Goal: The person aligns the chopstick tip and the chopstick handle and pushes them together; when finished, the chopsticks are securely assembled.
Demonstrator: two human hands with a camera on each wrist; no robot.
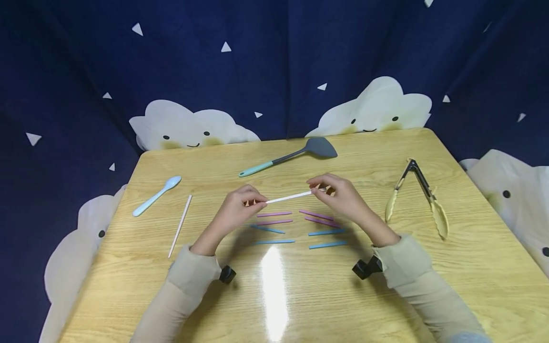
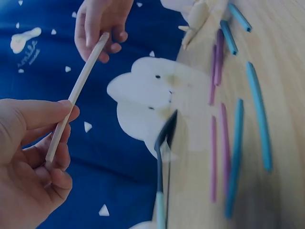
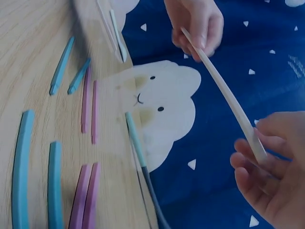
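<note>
Above the middle of the table, a thin white stick (image 1: pixel 288 197) is held by both hands, one near each end. My left hand (image 1: pixel 240 206) pinches its left end between thumb and fingers. At the other end, my right hand (image 1: pixel 340 195) pinches it the same way. In the right wrist view the white stick (image 3: pixel 228 98) looks slightly bowed. Below the hands lie several short purple-pink sticks (image 1: pixel 274 214) and several short blue sticks (image 1: pixel 327 246), in a left and a right group. The left wrist view shows the blue sticks (image 2: pixel 259 114) beside the pink ones (image 2: pixel 213 157).
A grey spatula with a mint handle (image 1: pixel 257 168) lies behind the hands. To the left are a pale blue spoon (image 1: pixel 156 196) and a long pale pink stick (image 1: pixel 180 226). Tongs (image 1: pixel 438 216) lie spread at the right. A dark blue curtain (image 1: pixel 274 71) hangs behind the wooden table (image 1: pixel 343 305).
</note>
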